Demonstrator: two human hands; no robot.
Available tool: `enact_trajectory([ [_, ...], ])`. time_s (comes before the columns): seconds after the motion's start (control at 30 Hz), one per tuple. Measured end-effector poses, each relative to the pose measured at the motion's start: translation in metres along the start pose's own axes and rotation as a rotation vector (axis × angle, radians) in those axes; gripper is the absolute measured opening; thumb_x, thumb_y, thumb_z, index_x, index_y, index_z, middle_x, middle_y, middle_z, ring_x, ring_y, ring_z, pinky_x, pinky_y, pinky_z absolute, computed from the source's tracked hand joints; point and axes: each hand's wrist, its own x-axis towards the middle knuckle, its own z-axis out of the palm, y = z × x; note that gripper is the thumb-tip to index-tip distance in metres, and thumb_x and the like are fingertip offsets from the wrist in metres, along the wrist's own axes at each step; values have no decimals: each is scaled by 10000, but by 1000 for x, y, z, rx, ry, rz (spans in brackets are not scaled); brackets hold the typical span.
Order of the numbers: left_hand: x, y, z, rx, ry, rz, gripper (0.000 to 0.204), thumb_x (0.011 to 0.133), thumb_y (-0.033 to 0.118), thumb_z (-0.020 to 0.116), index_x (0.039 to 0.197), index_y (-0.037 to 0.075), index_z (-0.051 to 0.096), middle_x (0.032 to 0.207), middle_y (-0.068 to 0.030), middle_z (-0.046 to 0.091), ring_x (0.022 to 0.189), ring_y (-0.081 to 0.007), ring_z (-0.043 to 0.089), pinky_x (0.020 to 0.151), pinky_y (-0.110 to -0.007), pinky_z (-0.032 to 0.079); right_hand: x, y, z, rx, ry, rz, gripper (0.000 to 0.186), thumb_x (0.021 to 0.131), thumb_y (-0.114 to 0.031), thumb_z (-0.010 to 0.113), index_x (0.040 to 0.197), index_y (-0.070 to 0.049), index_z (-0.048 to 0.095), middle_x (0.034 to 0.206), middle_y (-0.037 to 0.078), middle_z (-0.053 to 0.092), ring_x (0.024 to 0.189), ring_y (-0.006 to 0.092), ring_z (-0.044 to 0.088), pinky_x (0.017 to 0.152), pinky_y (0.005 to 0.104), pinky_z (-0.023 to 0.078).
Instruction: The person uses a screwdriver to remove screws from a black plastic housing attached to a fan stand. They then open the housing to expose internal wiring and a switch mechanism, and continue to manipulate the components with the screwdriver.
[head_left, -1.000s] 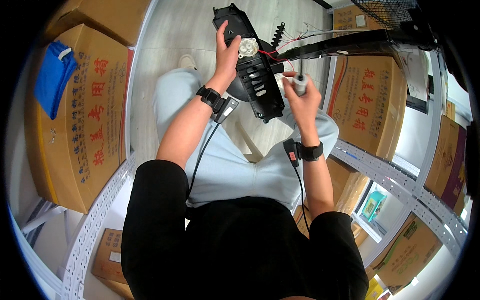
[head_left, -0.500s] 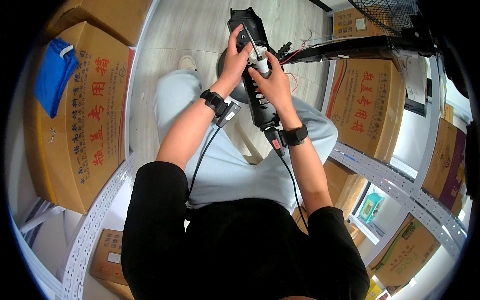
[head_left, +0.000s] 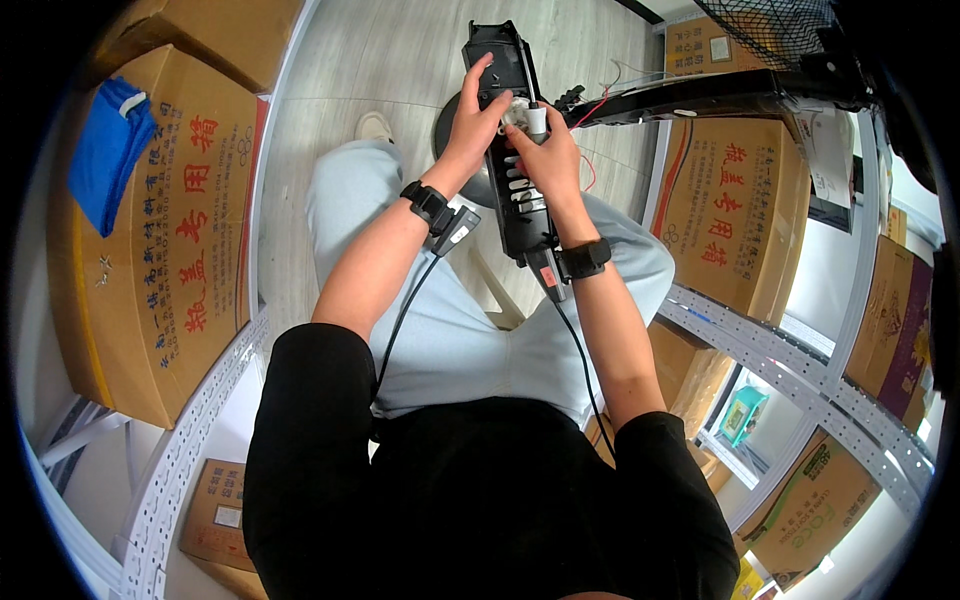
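Note:
A long black plastic housing [head_left: 500,60] with a slotted lower section points away from me above my lap. My left hand [head_left: 472,130] grips its left side, index finger stretched along the upper part, thumb at a white plastic part [head_left: 517,108] set in the middle. My right hand [head_left: 549,160] is closed around a screwdriver [head_left: 537,122] with a white and grey handle. Its dark shaft runs away from me along the housing's right edge; the tip is hard to make out. A round dark base [head_left: 445,125] shows partly behind the left hand.
A long black arm-like piece [head_left: 680,100] reaches in from the right, with loose red wires [head_left: 590,112] near the housing. Cardboard boxes [head_left: 735,210] fill metal shelves [head_left: 760,335] on the right. At left, a blue cloth [head_left: 110,155] lies on a large carton [head_left: 200,330].
The screwdriver has swung from slanting over the housing to lying along its right edge. My right hand has turned with it. The housing has shifted slightly right and toward me.

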Motion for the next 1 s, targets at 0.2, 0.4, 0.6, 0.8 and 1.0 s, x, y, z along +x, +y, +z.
enact_trajectory([
  [0.2, 2, -2, -2, -10, 33, 7, 599, 961, 153, 603, 1503, 187, 350, 1491, -96, 395, 1234, -194, 497, 1017, -319, 419, -8, -5, -3, 0, 60, -44, 551, 835, -220, 774, 1307, -37, 555, 820, 125, 739, 625, 166, 705, 551, 296, 540],
  [0.4, -3, 21, 4, -57, 111, -45, 568, 984, 119, 572, 1499, 222, 356, 1329, -63, 522, 1105, -148, 568, 922, -296, 493, -15, -11, -32, 86, 46, -59, 558, 831, -200, 785, 1317, -44, 560, 780, 75, 727, 564, 110, 638, 506, 265, 499],
  [0.6, 4, 18, -5, -132, 135, -58, 567, 976, 119, 563, 1493, 235, 359, 1280, -94, 510, 930, -169, 621, 771, -294, 550, -9, 9, -64, 191, 3, 16, 554, 847, -170, 774, 1331, -35, 541, 778, 45, 715, 532, 62, 576, 452, 220, 432],
  [0.8, 8, 13, -8, -155, 138, -35, 559, 973, 107, 555, 1488, 221, 368, 1319, -100, 473, 995, -171, 602, 804, -299, 549, -4, 53, -61, 260, -1, 35, 549, 831, -112, 782, 1321, -47, 542, 786, 41, 692, 517, 59, 541, 447, 225, 421],
  [1.0, 7, 16, -6, -134, 135, -33, 556, 978, 106, 548, 1491, 216, 362, 1336, -105, 468, 1011, -172, 600, 814, -298, 547, -2, 84, -47, 205, 15, 82, 585, 815, -104, 790, 1341, -108, 535, 766, 33, 658, 520, 79, 552, 453, 245, 432],
])
